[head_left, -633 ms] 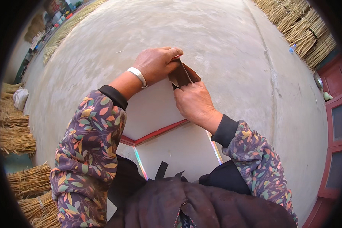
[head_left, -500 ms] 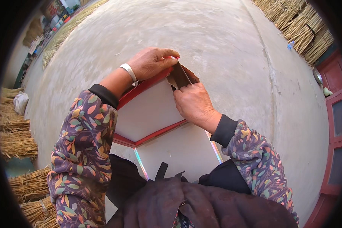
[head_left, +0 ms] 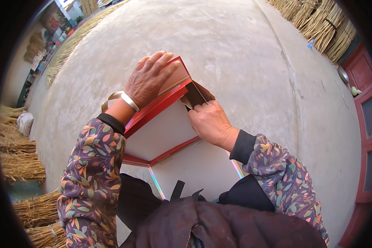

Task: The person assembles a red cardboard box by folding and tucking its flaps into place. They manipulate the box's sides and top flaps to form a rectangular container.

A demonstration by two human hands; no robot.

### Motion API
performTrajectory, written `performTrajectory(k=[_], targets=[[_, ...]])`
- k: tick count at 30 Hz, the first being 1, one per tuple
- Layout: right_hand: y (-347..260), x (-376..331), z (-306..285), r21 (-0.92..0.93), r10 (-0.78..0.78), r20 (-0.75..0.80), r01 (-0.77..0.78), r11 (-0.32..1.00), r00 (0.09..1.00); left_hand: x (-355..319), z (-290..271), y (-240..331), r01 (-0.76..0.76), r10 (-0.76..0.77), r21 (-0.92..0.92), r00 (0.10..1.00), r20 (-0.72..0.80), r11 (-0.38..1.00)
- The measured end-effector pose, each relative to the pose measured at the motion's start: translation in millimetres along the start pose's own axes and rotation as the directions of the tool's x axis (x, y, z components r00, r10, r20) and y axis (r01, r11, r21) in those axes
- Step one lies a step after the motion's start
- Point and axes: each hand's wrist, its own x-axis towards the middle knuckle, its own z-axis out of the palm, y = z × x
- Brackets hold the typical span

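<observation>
My left hand presses flat on the red cardboard box; my right hand pinches its brown flap. I'd brace firmly, folding along the crease.

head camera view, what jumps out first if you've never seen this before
Dead centre, a large red-edged white cardboard box is being folded over the person's lap. The left hand presses flat on its upper red panel, while the fingers of the right hand pinch a brown inner cardboard flap at the box's corner. Around them spreads a pale concrete yard, with bundles of dry straw stacked at upper right.
</observation>
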Motion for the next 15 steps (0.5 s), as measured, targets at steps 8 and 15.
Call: performTrajectory(k=[8,15], targets=[[-2,-19,2,0.014,-0.043,-0.011,0.043,0.999,0.999,-38,-16,15,-0.106,0.105,-0.007,0.972,0.21,0.994],[-6,-24,0,-0.011,-0.103,-0.006,0.103,0.995,0.995,-32,-45,38,0.478,-0.24,-0.377,0.815,0.528,0.793]])
